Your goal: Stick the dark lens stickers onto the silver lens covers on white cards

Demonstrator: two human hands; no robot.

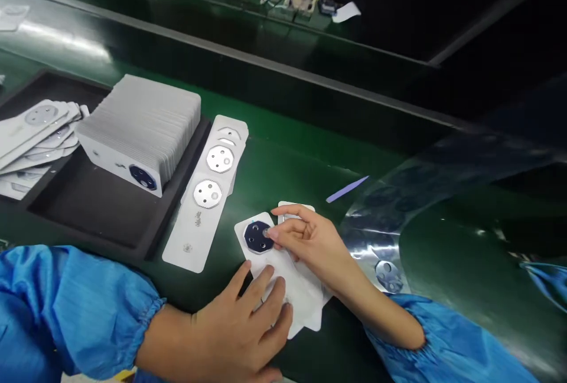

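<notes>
My left hand (234, 324) lies with fingers spread on a white phone-back-shaped panel (279, 280). The panel carries a dark octagonal disc (258, 237) with several round holes near its upper end. At the disc's right edge, the thumb and forefinger of my right hand (310, 241) are pinched together by a small round spot; whatever they hold is too small to make out. More white panels lie under this one, partly covered by my hands. To the left lie overlapping white panels (190, 235) with silvery octagonal discs.
A black tray (97, 212) holds a tall stack of white panels (146, 117) and a loose pile of panels (31, 141). Right of my hands are a purple stick (348, 189) and a clear film strip (376, 218) bearing a disc (388, 275). Cables and electronics sit at the back.
</notes>
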